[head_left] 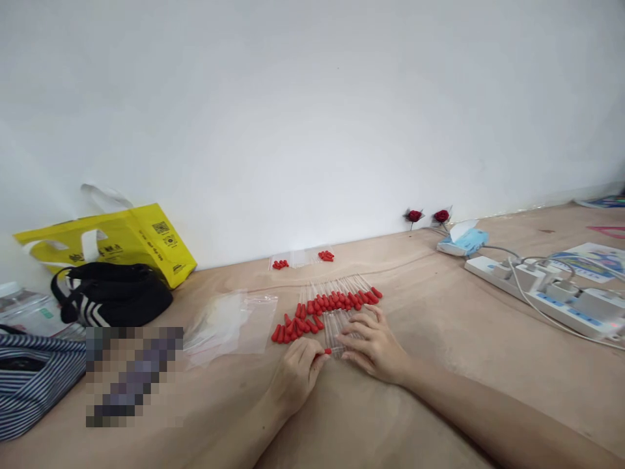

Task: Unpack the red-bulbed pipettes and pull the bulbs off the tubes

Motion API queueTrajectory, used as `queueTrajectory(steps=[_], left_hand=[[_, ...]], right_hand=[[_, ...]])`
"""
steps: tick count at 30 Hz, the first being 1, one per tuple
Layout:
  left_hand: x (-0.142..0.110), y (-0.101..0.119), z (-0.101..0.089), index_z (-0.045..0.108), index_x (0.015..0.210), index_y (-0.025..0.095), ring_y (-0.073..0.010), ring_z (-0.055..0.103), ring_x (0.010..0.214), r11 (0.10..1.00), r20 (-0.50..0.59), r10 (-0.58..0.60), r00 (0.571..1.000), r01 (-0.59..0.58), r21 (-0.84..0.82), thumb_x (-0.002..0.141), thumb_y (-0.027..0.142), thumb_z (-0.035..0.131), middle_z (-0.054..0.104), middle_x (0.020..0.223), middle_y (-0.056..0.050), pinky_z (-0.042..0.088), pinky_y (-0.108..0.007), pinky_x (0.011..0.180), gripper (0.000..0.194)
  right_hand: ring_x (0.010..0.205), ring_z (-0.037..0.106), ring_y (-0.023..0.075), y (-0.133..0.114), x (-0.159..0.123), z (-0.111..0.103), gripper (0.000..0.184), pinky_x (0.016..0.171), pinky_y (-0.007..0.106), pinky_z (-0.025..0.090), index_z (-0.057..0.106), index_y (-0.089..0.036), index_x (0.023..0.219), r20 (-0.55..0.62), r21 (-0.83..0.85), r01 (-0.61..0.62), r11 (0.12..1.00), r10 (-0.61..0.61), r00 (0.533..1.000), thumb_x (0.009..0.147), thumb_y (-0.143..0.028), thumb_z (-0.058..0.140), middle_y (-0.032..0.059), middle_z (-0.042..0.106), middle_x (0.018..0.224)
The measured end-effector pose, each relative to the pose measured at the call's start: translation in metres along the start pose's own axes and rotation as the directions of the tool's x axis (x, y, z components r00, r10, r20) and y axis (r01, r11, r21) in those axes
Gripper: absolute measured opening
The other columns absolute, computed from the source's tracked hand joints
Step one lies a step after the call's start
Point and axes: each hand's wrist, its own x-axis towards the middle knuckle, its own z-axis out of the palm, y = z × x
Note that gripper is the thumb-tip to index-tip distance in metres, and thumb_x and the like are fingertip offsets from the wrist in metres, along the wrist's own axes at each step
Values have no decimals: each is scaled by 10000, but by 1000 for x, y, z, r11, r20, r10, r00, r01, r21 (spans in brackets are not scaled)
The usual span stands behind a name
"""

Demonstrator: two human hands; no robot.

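My left hand [297,372] pinches a red rubber bulb [327,352] between thumb and fingertips. A thin clear glass tube runs from this bulb toward my right hand [374,343], whose thumb and finger close around its far end; the other fingers rest over a group of loose clear glass tubes [333,324]. Just beyond lies a slanting row of droppers with red bulbs [336,301], their glass stems pointing toward the wall. Near my left hand is a loose heap of red bulbs [293,327].
Flat clear plastic bags [229,322] lie to the left. Small bags with red bulbs [326,256] lie by the wall. Left are a yellow bag [146,238] and black pouch [122,293]; right, a power strip [547,299] with cables and a tissue pack [463,242].
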Motion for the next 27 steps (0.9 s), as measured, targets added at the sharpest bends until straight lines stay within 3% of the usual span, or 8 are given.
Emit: queueTrajectory(steps=[4,9,16,27], left_hand=[[3,3,-2,525,843,173,-146,557,695,999,-11,44,999,-43,21,848,233,433,610,728,-31,445,-278,654,110],[7,6,-4,587,875,215,-198,543,919,993,-5,71,997,-70,91,828,239,474,643,932,-32,351,-384,840,124],[6,6,-8,558,701,199,-144,565,808,998,2,56,998,-56,24,838,206,454,641,718,25,270,-356,882,172],[5,6,-6,544,655,194,-125,540,777,998,8,37,999,-37,-54,868,202,376,623,693,37,226,-362,911,271]], right_hand=[[790,533,140,-2,1,6,154,950,454,214,612,-247,934,-55,44,45,998,-43,998,819,-243,509,-17,641,700],[739,519,132,-4,1,3,153,938,435,227,610,-238,916,-61,54,68,996,-65,996,823,-222,489,-19,628,658],[706,479,129,-3,-1,0,122,912,417,219,604,-231,810,-9,40,81,996,-80,997,821,-254,484,-40,562,546],[697,457,120,-2,-2,3,102,895,405,198,580,-211,760,-49,57,109,992,-106,993,809,-231,492,-51,550,529]])
